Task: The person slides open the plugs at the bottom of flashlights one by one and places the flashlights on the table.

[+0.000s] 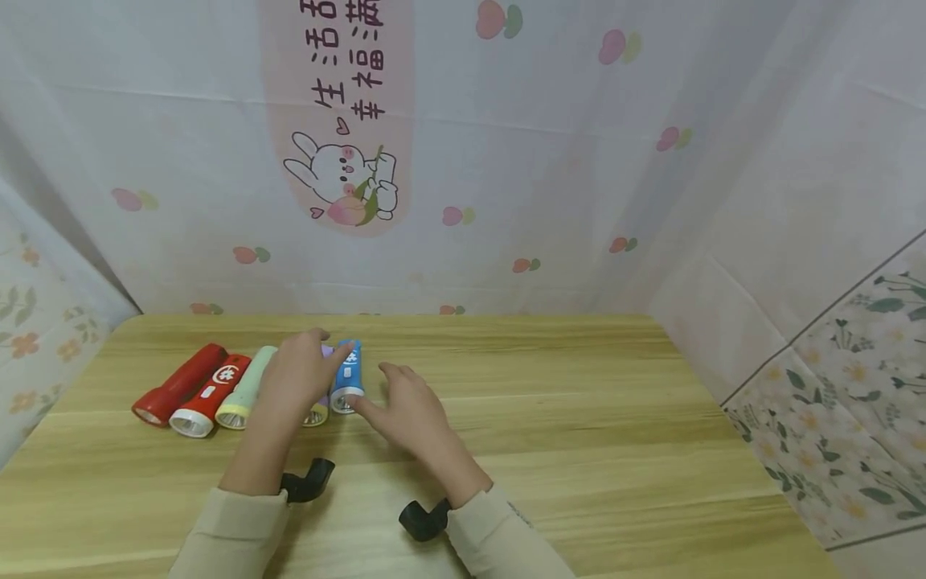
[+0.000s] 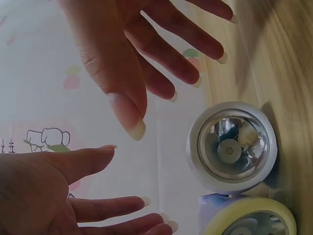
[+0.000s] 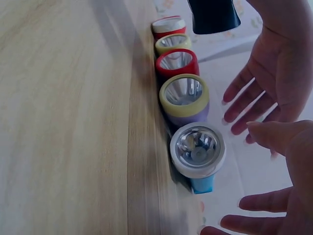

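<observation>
Several flashlights lie side by side on the wooden table, lenses facing me. At the right end is the blue flashlight (image 1: pixel 349 371) with a white head (image 2: pixel 232 183). Beside it lies the purple flashlight (image 3: pixel 184 100) with a yellow rim, mostly hidden by my left hand in the head view. My left hand (image 1: pixel 300 374) hovers over that part of the row, fingers spread. My right hand (image 1: pixel 412 410) is just right of the blue flashlight, its thumb overlapping the lens in the head view. Both wrist views show the hands apart from the flashlights, holding nothing.
Left along the row lie a green flashlight (image 1: pixel 249 386) with a yellow rim, a red flashlight with a white head (image 1: pixel 210 398) and a plain red flashlight (image 1: pixel 181 384). Another red-rimmed flashlight (image 3: pixel 177 62) shows in the right wrist view. A printed curtain (image 1: pixel 542 161) hangs behind the table (image 1: pixel 579 418).
</observation>
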`<action>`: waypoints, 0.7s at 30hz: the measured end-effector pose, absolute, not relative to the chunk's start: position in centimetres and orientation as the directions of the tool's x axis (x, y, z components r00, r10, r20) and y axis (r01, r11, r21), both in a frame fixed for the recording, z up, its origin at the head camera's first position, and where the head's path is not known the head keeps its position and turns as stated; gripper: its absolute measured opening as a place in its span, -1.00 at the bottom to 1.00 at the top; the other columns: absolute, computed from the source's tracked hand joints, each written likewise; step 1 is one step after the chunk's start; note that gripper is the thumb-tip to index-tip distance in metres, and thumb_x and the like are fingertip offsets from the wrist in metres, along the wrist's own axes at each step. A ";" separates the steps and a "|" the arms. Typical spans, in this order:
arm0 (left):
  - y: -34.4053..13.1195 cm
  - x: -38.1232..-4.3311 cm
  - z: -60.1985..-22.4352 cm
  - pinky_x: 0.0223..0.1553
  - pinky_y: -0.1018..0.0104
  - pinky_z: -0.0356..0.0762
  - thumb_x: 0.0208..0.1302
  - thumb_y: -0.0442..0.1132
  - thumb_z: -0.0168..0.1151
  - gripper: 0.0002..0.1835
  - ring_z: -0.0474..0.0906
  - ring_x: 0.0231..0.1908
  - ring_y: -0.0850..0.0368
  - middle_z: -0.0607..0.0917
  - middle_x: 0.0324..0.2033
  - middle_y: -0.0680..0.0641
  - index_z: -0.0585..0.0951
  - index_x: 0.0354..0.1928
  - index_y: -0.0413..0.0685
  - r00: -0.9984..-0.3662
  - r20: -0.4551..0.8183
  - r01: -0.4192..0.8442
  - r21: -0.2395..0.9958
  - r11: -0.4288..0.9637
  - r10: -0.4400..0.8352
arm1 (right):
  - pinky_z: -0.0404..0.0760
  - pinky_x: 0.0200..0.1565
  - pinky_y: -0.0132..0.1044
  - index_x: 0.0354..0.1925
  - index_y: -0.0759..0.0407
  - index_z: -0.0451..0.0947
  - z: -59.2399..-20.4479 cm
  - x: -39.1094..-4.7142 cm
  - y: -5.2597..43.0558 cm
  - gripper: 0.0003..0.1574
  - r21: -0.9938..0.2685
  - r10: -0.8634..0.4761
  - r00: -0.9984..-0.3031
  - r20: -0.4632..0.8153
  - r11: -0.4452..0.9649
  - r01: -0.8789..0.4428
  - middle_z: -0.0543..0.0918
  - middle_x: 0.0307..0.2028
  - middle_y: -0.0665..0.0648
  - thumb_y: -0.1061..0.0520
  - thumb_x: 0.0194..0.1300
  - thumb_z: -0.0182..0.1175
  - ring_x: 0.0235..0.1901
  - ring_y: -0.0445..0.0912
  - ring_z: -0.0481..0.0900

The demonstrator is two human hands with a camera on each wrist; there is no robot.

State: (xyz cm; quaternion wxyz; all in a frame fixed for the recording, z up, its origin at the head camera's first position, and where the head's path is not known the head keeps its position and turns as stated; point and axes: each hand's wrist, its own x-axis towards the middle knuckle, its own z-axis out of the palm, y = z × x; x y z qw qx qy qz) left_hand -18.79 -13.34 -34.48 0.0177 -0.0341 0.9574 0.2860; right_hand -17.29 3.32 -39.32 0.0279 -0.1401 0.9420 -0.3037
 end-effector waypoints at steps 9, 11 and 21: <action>-13.1 -19.6 -35.4 0.06 -0.28 0.60 0.50 0.06 0.10 -0.29 0.53 0.17 -0.47 0.55 0.21 -0.50 0.37 0.35 -0.46 -0.997 -0.069 -0.066 0.534 0.843 -0.035 | 0.57 0.26 0.05 0.41 0.14 0.38 -39.7 -17.8 2.6 0.08 -0.593 -0.257 -0.966 -0.001 0.778 -0.206 0.53 0.34 0.20 -0.53 0.23 0.20 0.36 0.12 0.48; -12.9 -19.8 -35.6 0.06 -0.29 0.60 0.49 0.06 0.11 -0.29 0.54 0.16 -0.47 0.55 0.21 -0.49 0.37 0.36 -0.45 -0.997 -0.070 -0.065 0.517 0.854 -0.034 | 0.58 0.26 0.05 0.41 0.15 0.38 -39.8 -17.9 2.5 0.08 -0.584 -0.253 -0.967 -0.004 0.786 -0.203 0.52 0.35 0.22 -0.53 0.23 0.20 0.36 0.13 0.49; -12.7 -20.6 -36.3 -0.02 -0.29 0.62 0.47 0.07 0.14 -0.21 0.57 0.11 -0.48 0.53 0.21 -0.52 0.26 0.43 -0.45 -0.995 -0.080 -0.085 0.467 0.880 -0.053 | 0.69 0.06 -0.04 0.36 0.19 0.45 -40.3 -18.3 2.0 0.11 -0.524 -0.220 -0.975 0.031 0.827 -0.203 0.57 0.25 0.23 -0.58 0.20 0.19 0.16 0.11 0.62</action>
